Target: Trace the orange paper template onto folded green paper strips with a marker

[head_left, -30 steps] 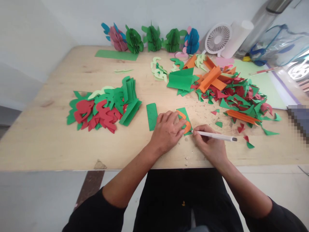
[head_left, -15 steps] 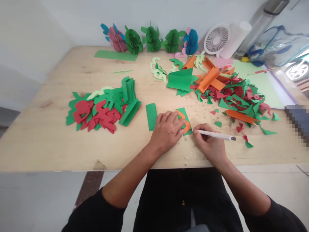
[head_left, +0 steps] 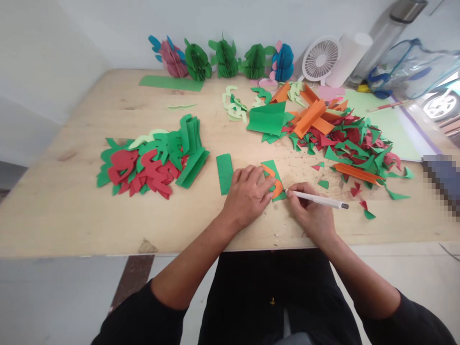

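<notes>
Under the fingers of my left hand [head_left: 247, 195], an orange curved paper cutout [head_left: 277, 188] lies on a green paper piece [head_left: 272, 167]. The hand lies flat, its fingers stretched over both and pressing them to the table. My right hand [head_left: 313, 213] is closed around a white pen [head_left: 319, 199]. The pen's tip meets the right edge of the cutout and green paper; any drawn line there is too small to see. Just left of my left hand is a second green rectangle [head_left: 224, 173], partly beside the wrist and fingers.
Red and green cutouts [head_left: 154, 163] are heaped at left. Scraps [head_left: 355, 143] and folded orange strips [head_left: 311, 117] pile up at right. Along the wall stand honeycomb paper figures [head_left: 226, 57], a small white fan [head_left: 321, 60] and a bottle [head_left: 384, 43]. The table's front edge [head_left: 179, 254] runs before me.
The view has shifted very slightly. My right hand and the pen have moved barely, the tip still at the orange cutout's edge. My left hand stays in place.
</notes>
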Motion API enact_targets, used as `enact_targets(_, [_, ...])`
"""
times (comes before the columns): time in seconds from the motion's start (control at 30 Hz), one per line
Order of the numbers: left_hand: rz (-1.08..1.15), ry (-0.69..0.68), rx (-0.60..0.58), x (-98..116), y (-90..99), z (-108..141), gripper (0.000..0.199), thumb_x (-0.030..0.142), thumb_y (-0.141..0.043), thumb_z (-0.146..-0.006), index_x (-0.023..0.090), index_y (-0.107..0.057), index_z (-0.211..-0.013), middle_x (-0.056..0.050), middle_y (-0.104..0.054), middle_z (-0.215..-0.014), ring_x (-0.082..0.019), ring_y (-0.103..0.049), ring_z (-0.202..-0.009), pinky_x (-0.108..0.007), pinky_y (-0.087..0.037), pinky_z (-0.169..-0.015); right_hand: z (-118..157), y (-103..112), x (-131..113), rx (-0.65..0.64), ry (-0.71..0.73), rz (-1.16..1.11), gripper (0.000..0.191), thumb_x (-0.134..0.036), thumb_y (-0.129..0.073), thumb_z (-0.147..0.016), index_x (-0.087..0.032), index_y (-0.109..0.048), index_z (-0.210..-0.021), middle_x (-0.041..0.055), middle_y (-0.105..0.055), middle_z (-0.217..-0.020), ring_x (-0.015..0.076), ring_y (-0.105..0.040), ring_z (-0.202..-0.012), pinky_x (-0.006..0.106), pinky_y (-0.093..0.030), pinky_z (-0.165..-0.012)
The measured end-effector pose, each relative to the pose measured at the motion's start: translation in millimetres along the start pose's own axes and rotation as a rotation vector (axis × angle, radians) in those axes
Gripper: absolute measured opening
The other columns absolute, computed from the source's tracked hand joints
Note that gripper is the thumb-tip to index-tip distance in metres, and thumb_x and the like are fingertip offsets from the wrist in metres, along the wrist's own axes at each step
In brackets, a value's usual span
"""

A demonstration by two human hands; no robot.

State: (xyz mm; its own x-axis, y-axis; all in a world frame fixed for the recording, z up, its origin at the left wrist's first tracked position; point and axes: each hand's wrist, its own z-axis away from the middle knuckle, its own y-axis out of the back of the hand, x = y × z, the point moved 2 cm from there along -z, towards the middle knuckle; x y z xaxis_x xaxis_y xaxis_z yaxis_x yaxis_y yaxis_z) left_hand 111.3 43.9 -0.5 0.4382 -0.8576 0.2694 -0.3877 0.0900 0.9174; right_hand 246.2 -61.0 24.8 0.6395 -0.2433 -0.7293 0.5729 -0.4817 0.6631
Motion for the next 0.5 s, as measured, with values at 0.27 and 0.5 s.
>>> enact_targets(0.27, [0.005, 0.0, 0.0, 0.3, 1.3, 0.1, 0.027, 0.032, -0.053, -0.093, 0.025, -0.066, -0.116, -0.012, -0.055, -0.128, -0.032, -0.046, -0.119, -0.05, -0.037, -0.099, -0.6, -1.1, 1.2, 0.02, 0.018, 0.021, 0.014, -0.032, -0.056, -0.084, -0.021, -0.062, -0.078, -0.0012, -0.062, -0.063, 0.011, -0.049, -0.051, 0.024, -0.038, -0.051])
enact_targets(0.5, [0.01, 0.002, 0.005, 0.1, 0.7, 0.4, 0.028, 0.031, -0.053, -0.093, 0.024, -0.066, -0.117, -0.012, -0.055, -0.129, -0.032, -0.046, -0.119, -0.05, -0.038, -0.1, -0.5, -2.3, 3.0, 0.036, 0.017, 0.03, 0.014, -0.032, -0.057, -0.085, -0.022, -0.062, -0.079, -0.0005, -0.064, -0.066, 0.012, -0.053, -0.053, 0.025, -0.04, -0.052])
